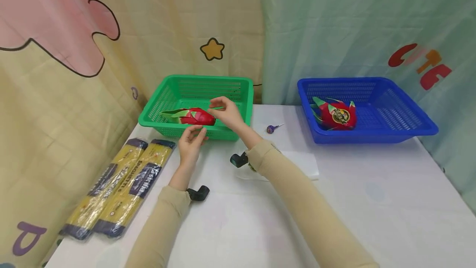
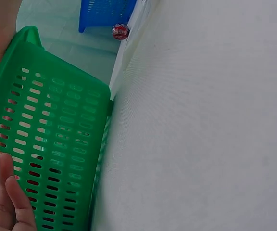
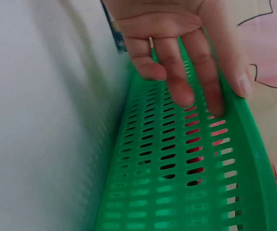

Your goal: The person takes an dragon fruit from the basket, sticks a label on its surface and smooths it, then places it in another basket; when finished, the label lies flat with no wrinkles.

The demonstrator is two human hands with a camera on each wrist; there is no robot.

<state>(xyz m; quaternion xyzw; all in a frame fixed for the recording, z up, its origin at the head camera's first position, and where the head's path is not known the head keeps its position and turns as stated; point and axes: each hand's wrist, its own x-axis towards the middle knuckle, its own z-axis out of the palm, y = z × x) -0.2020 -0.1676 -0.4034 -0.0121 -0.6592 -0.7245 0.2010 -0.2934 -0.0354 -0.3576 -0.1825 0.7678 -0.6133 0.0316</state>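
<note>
A red dragon fruit [image 1: 201, 117] with green leaf tips lies in the green basket [image 1: 243, 98]. My right hand [image 1: 224, 113] hovers over the basket by the fruit's right end, fingers loosely bent; whether they touch the fruit I cannot tell. At the basket's front wall is my left hand [image 1: 191, 142]. In the right wrist view the left hand [image 3: 177, 62] has its fingers extended along the outside of the slotted wall, thumb near the rim. The left wrist view shows its fingers [image 2: 6, 187] beside the same wall. Neither hand holds anything.
A blue basket [image 1: 375, 137] on the right contains another dragon fruit [image 1: 336, 115] with a round label. Between the baskets lies a lollipop [image 1: 270, 129]. Beneath my right forearm is a flat white plastic item [image 1: 303, 164]. Two spaghetti packs [image 1: 134, 185] lie left. Curtains hang behind.
</note>
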